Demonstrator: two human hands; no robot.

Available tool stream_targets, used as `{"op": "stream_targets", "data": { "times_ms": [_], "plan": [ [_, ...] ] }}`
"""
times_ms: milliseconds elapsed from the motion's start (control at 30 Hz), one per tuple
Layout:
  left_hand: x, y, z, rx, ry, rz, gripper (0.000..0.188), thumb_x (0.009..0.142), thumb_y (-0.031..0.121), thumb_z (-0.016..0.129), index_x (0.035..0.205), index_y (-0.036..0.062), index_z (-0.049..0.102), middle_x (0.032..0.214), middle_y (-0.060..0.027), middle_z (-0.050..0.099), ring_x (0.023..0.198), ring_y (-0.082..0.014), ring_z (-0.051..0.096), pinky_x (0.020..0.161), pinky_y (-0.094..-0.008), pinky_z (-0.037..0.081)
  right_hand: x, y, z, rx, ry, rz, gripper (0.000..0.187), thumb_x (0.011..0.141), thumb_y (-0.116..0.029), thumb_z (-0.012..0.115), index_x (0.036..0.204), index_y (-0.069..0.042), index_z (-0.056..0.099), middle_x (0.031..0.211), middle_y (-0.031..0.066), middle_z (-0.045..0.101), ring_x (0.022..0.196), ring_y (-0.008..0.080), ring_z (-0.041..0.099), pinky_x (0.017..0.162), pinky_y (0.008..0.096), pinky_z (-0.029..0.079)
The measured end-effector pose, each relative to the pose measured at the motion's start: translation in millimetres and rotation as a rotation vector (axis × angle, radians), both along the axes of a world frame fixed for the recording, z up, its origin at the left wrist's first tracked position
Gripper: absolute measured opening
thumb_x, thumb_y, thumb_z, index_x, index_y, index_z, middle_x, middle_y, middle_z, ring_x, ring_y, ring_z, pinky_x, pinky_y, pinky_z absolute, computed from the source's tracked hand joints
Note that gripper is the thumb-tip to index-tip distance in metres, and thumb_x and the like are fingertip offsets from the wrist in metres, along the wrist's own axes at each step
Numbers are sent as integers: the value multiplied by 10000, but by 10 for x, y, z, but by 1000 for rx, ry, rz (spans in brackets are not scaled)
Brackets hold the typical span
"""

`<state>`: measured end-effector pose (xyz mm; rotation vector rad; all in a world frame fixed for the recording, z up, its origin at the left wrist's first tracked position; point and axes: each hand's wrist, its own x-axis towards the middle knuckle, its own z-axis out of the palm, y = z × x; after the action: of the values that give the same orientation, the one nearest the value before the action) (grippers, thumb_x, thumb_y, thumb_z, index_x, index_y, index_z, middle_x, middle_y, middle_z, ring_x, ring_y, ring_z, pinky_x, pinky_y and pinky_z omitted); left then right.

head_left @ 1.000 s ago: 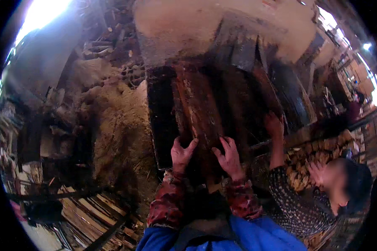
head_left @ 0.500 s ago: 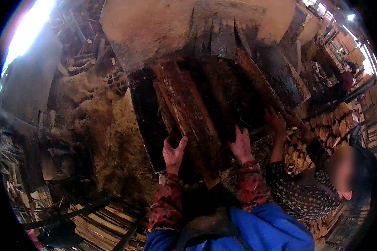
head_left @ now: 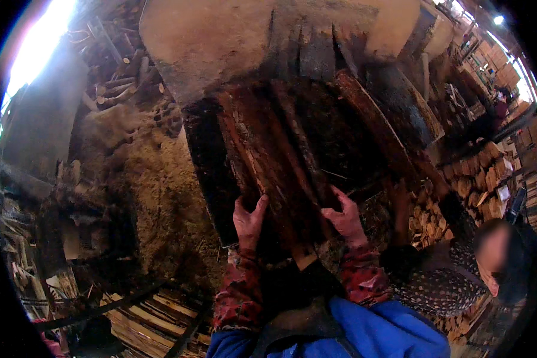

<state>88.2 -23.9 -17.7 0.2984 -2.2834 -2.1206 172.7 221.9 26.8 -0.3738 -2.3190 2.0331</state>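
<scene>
A bundle of rough reddish-brown bark slabs lies lengthwise in front of me on a dark bed. My left hand grips the near left edge of the bundle, thumb on top. On the opposite side, my right hand is closed round the near end of a narrow bark slab, which lies along the bundle's right side. The undersides of the slabs and most of my fingertips are hidden in shadow. A pale cut end pokes out near my waist.
To the right, a co-worker in a dotted top reaches to another long slab. A brown machine cover stands ahead. Sawdust heaps at the left; stacked wood lies behind the co-worker.
The narrow slab has come left against the bundle, with my right hand at its end. The co-worker's hands have shifted down. My left hand has hardly moved.
</scene>
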Motion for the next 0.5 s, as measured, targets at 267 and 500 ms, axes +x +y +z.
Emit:
{"op": "stream_targets", "data": {
  "times_ms": [267,500],
  "plan": [
    [-3,-19,-54,-53,-52,-62,531,834,268,719,1188,-67,507,1067,-130,650,933,-207,599,852,-339,478,-97,-339,-81,603,91,38,485,893,-249,595,1307,-15,499,1318,231,440,1187,408,458,997,464,407],
    [-14,17,127,139,42,-38,475,812,221,755,1125,-78,560,1041,-107,651,923,-155,579,834,-308,477,-121,-465,66,678,135,21,448,893,-222,589,1243,51,529,1252,240,480,1138,411,481,954,463,429]
  ]
}}
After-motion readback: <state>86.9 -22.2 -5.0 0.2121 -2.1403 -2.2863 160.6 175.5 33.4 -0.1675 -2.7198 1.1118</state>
